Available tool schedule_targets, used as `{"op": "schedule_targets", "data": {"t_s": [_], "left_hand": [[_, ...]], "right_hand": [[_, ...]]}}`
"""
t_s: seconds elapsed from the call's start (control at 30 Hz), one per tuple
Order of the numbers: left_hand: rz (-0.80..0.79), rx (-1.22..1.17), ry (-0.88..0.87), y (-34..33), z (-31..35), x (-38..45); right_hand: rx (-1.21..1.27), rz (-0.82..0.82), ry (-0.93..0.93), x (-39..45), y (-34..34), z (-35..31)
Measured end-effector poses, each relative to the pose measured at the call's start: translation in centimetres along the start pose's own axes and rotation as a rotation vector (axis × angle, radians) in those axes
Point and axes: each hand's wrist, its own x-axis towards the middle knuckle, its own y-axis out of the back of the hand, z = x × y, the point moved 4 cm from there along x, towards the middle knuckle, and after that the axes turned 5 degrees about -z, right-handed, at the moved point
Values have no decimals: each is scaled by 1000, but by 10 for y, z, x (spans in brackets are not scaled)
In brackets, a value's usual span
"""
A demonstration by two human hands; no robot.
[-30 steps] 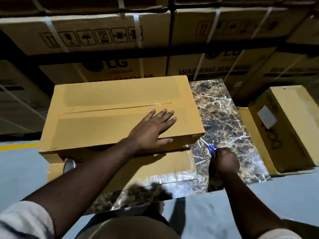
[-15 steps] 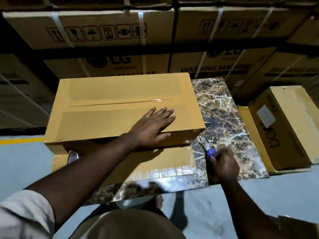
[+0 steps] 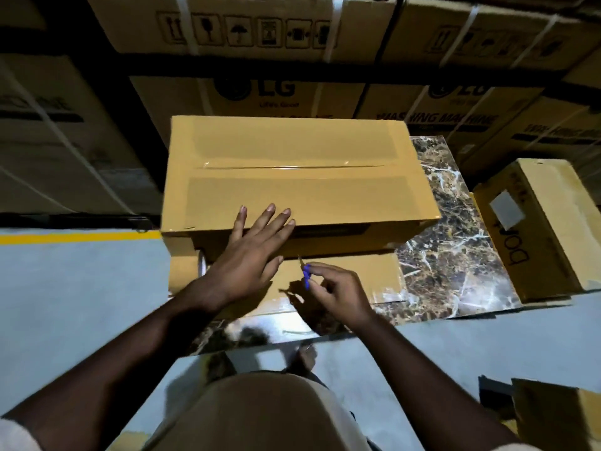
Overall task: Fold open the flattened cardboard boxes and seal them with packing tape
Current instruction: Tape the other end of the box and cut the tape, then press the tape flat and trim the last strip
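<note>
Left hand (image 3: pixel 250 255) flat, fingers straight and spread, pressing near edge of taped cardboard box (image 3: pixel 292 177); box lies beyond and under fingertips, atop flattened boxes (image 3: pixel 341 278) on marble worktop (image 3: pixel 455 255). Likely empty: light, stiff at corners, panels dent, glossy tape seam (image 3: pixel 292 166) slick; take by opposite short ends. Tape roll (image 3: pixel 201 266) just left of wrist. Right hand (image 3: pixel 338 294) beside left, pinching blue-handled scissors (image 3: pixel 305 278). Worktop bare to right; another carton (image 3: pixel 540 229) past its edge. Stacked appliance cartons close behind; floor open left.
</note>
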Motion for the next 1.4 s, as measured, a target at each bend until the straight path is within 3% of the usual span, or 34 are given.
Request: {"op": "schedule_targets", "data": {"t_s": [0.1,0.2,0.27,0.37,0.57,0.7,0.97,1.17,1.27,1.4], "left_hand": [[287,-166,87,16,-29,-48],[614,-439,443,20,-60,-96],[694,-758,733,11,-83,-118],[551,-997,926,-9,-117,-132],[386,-1186,850,-14,-133,-145],[266,-1329,831,-9,-134,-147],[121,-1437,813,-5,-142,-153],[91,-1366,801,-5,-154,-153],[48,-1280,796,-8,-155,-155],[56,-1252,821,-17,-150,-163]], "right_hand": [[-111,-118,81,32,-28,-37],[-267,-283,30,57,-45,-58],[-366,-408,-10,70,-56,-72],[-408,-540,-81,83,-73,-87],[-416,-740,-297,101,-96,-113],[-239,-769,-492,109,-94,-134],[-199,-875,-647,123,-119,-157],[-282,-837,-465,126,-133,-159],[-499,-801,-312,119,-132,-152],[-669,-760,-265,96,-123,-144]]}}
